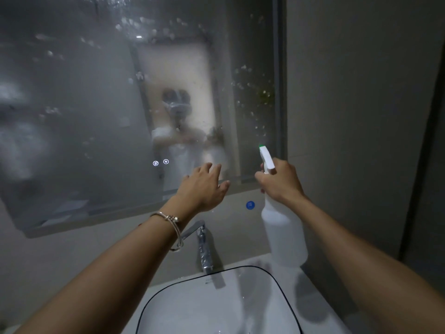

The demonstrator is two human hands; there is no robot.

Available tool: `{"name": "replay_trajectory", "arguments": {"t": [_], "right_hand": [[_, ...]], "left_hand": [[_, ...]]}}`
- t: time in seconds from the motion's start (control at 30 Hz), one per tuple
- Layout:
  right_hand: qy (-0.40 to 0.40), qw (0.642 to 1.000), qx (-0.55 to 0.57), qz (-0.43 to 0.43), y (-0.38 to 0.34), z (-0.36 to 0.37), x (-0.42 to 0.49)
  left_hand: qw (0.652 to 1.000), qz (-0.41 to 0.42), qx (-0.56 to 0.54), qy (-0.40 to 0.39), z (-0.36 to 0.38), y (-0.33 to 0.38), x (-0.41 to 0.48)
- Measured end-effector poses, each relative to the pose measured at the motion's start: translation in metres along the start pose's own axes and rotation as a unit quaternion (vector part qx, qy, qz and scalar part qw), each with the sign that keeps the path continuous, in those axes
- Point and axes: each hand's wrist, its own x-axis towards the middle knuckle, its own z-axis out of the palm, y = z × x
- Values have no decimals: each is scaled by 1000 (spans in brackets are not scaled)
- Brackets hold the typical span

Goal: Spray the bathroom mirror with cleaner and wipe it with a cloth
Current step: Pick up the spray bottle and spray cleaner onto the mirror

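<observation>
Droplets are already coating the mirror (96,104); your right hand (280,182) fingers are clamping the spray bottle (284,235) beside it, left hand (202,186) fingers spreading empty; wiping remains.

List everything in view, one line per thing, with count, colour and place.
mirror: one, grey, misted and droplet-covered, on the wall above the sink
spray bottle: one, white with a green nozzle tip, held up at right
tap: one, chrome, behind the sink
sink: one, white with a dark rim, bottom centre
sticker: one, blue, round, on the wall below the mirror
bracelet: one, silvery, on the left wrist
left hand: open, empty, near the mirror's lower edge
right hand: gripping the bottle's trigger
</observation>
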Motion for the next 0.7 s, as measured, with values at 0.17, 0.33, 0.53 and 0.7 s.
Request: {"name": "replay_trajectory", "arguments": {"t": [0.17, 0.33, 0.53, 0.7], "right_hand": [[10, 1000, 8, 15, 14, -11, 7], [6, 998, 47, 36, 30, -25, 14], [-19, 998, -6, 63, 63, -30, 5], [-55, 992, -60, 99, 88, -32, -5]], "left_hand": [[1000, 0, 10, 0, 1, 13, 10], [1000, 11, 3, -11, 7, 30, 23], [999, 27, -5, -26, 20, 51, 34], [999, 34, -10, -27, 34, 62, 42]]}}
